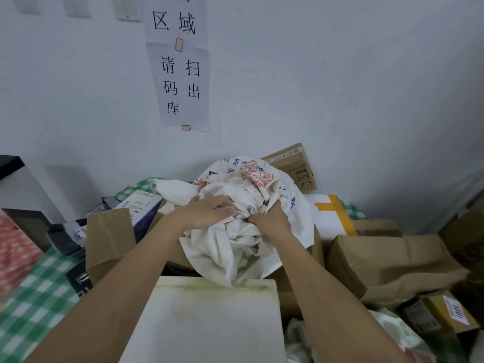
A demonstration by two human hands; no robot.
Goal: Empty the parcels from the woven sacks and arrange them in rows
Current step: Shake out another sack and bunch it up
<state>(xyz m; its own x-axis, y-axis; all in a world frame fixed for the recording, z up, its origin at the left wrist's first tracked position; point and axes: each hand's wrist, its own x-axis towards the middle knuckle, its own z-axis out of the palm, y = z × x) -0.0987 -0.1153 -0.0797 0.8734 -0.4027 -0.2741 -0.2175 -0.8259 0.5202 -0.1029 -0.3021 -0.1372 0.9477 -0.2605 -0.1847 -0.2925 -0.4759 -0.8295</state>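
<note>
Gripping the crumpled white woven sack [243, 231] with my left hand [212, 210] and right hand [272, 221], fingers curled into its cloth, I hold it bunched above the pile. It looks slack, so I judge it emptied. Cardboard boxes [387, 258], a white foam box [209, 323] and dark mailer bags [68, 237] lie jumbled on the green checked cloth [39, 297]; no rows formed yet.
</note>
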